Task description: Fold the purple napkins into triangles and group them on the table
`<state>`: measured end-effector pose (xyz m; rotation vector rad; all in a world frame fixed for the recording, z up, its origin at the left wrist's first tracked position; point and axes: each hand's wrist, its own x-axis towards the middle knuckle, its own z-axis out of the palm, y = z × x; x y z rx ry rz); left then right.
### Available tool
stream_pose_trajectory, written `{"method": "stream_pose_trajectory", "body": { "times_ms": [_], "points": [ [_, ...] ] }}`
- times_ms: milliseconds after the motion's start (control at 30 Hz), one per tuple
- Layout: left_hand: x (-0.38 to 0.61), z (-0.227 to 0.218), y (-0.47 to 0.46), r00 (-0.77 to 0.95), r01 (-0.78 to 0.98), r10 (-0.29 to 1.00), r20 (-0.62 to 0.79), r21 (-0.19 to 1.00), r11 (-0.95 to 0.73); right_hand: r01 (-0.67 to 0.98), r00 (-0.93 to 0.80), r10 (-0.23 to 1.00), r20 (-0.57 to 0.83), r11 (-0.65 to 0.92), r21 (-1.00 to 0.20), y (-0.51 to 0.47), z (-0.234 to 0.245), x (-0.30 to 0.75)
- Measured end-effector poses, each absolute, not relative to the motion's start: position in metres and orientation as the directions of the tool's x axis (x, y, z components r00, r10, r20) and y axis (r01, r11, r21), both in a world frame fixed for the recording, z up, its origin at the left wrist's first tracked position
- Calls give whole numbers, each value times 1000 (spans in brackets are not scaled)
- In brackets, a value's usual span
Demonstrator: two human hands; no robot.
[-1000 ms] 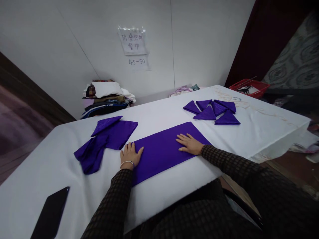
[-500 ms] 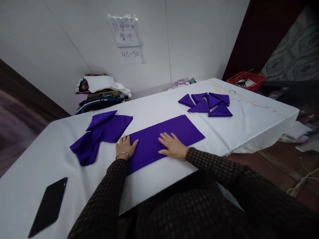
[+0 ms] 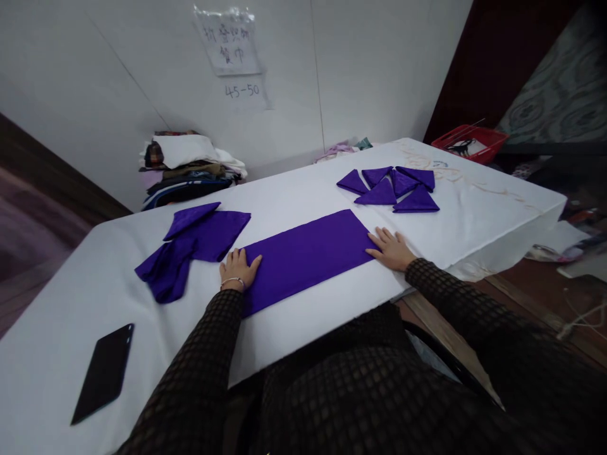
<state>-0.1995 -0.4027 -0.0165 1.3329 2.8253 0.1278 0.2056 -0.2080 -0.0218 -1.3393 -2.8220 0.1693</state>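
Note:
A purple napkin (image 3: 308, 259), folded into a long flat rectangle, lies on the white-covered table in front of me. My left hand (image 3: 238, 268), with a bracelet at the wrist, rests flat on its left end, fingers spread. At the opposite end, my right hand (image 3: 391, 248) lies open, its fingertips touching the right edge. Beyond it is a group of purple napkins folded into triangles (image 3: 377, 191). Loose, partly crumpled purple napkins (image 3: 203, 237) lie to the left of my left hand.
A black phone (image 3: 104, 373) lies on the white tablecloth (image 3: 180, 373) at the left. Stacked folded clothes (image 3: 190, 170) stand against the wall, below a handwritten paper sign (image 3: 230, 47). A red basket (image 3: 490, 148) sits beyond the table's far right corner.
My right hand has slid rightward from the middle of the rectangular napkin to its right edge. My left hand has stayed on the left end. The camera view has shifted slightly.

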Motion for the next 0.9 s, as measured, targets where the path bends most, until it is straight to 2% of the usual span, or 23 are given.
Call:
{"method": "stream_pose_trajectory", "body": {
  "times_ms": [100,167,267,400,467,600,733,900],
  "points": [
    [-197,-6,-399,-682,723,731,-25,133,678,776,-630,776,-36,628,-53,-206,-28,209],
    [-179,3,-391,-702,706,712,7,146,693,776,-631,775,-28,630,-32,-207,-31,207],
    [-117,9,-371,-545,836,826,142,170,522,769,-639,770,1,639,-15,-210,-32,205],
    [-12,-3,-335,-235,946,965,116,255,199,767,-641,767,30,641,0,-211,-32,209],
    [20,-14,-322,-175,943,981,86,301,141,761,-648,761,20,648,18,-211,-33,210],
    [25,-27,-322,-246,928,968,57,300,219,746,-665,747,8,664,58,-209,-36,213],
    [-19,-27,-362,-364,901,930,44,270,340,732,-680,733,11,677,75,-204,-41,216],
    [-97,-22,-456,-616,773,788,-14,179,608,718,-696,718,31,693,59,-199,-48,218]
  ]
}}
